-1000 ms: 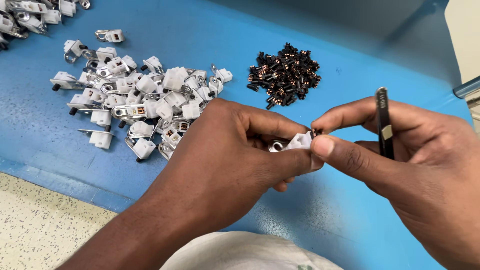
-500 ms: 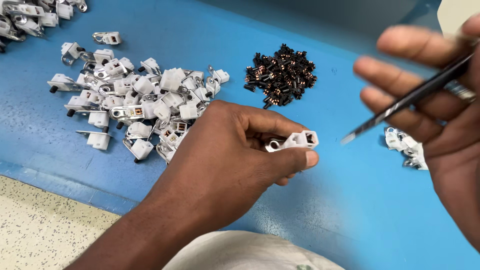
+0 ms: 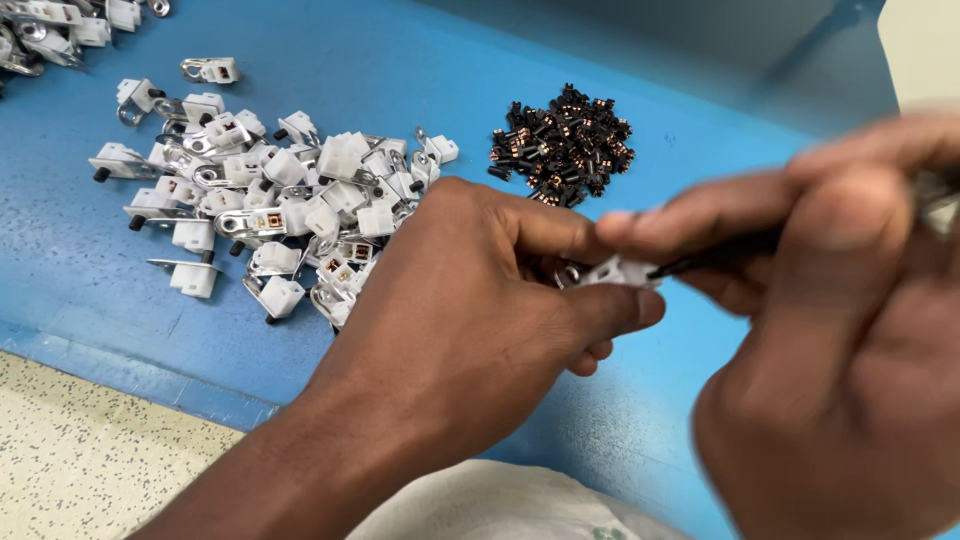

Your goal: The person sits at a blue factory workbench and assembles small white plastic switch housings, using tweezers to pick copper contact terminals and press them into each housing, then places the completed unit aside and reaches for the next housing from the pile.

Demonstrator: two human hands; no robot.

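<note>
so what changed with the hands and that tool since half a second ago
The right hand swung back in from the right, bringing the dark thin tool down so its tip meets the small white part. The left hand kept its pinch on that part, in about the same place. The white parts pile and black parts pile lie unchanged.

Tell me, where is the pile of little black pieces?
In the head view, the pile of black pieces lies on the blue table, up past the left hand, just right of the heap of white parts.
</note>
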